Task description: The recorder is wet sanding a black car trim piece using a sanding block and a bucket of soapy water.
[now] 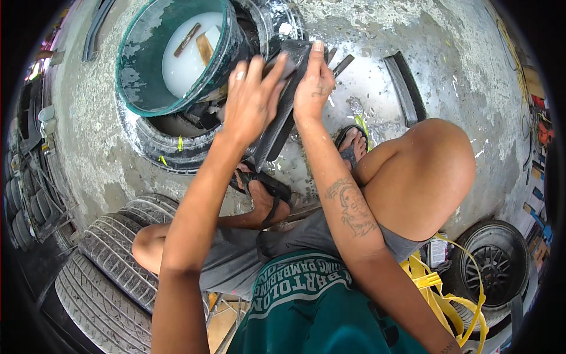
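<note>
My right hand [312,88] grips a long, dark, ridged plastic piece [272,138] near its upper end, thumb along the edge, holding it at a slant above the floor. My left hand [253,97] is at the piece's left side, its slightly blurred fingers bent over something I cannot make out. Just left of my hands, a green bucket [134,82] of cloudy liquid, with two short sticks [204,48] in it, rests on a wet black tyre [153,144].
Another dark strip [404,85] lies on the wet concrete floor [448,88]. Stacked tyres [100,283] are at lower left; a wheel [489,268] and yellow straps [427,283] are at lower right. My sandalled feet [265,200] are below my hands. Racked tyres [23,206] line the left edge.
</note>
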A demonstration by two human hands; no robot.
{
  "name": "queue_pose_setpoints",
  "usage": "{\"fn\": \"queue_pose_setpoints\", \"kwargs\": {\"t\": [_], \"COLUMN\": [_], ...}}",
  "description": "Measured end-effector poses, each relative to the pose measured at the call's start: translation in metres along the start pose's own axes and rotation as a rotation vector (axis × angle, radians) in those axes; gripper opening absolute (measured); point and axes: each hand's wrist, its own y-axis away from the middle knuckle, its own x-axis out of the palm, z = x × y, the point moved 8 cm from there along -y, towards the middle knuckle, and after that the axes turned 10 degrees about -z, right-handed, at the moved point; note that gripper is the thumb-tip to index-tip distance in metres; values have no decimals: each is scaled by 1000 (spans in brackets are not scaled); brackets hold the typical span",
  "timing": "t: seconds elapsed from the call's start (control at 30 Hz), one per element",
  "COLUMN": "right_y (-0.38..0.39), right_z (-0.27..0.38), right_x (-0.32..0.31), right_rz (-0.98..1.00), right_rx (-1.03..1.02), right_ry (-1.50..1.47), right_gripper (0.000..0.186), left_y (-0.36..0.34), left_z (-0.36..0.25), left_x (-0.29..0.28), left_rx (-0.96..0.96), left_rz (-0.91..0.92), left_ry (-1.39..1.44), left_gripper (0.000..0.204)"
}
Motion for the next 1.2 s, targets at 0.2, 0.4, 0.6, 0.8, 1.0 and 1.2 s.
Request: {"fn": "queue_pose_setpoints", "kwargs": {"t": [0.2, 0.4, 0.6, 0.8, 1.0, 1.2], "right_y": [-1, 9, 5, 1, 1, 3], "right_z": [4, 12, 17, 11, 5, 0], "right_x": [-7, 0, -9, 2, -5, -3], "right_rz": [-57, 30, -117, -8, -79, -37], "right_rx": [-32, -46, -86, 24, -63, -24], "right_ry": [72, -55, 18, -57, 27, -72], "right_gripper": [70, 69, 69, 70, 63, 62], "left_y": [70, -22, 88, -49, 80, -8], "left_z": [1, -2, 3, 1, -1, -7], "left_x": [-21, 6, -21, 22, -28, -4], "left_rx": [-69, 11, -136, 4, -96, 1], "left_rz": [164, -4, 160, -2, 74, -20], "left_ry": [-30, 19, 11, 29, 18, 49], "left_gripper": [60, 57, 59, 54, 63, 56]}}
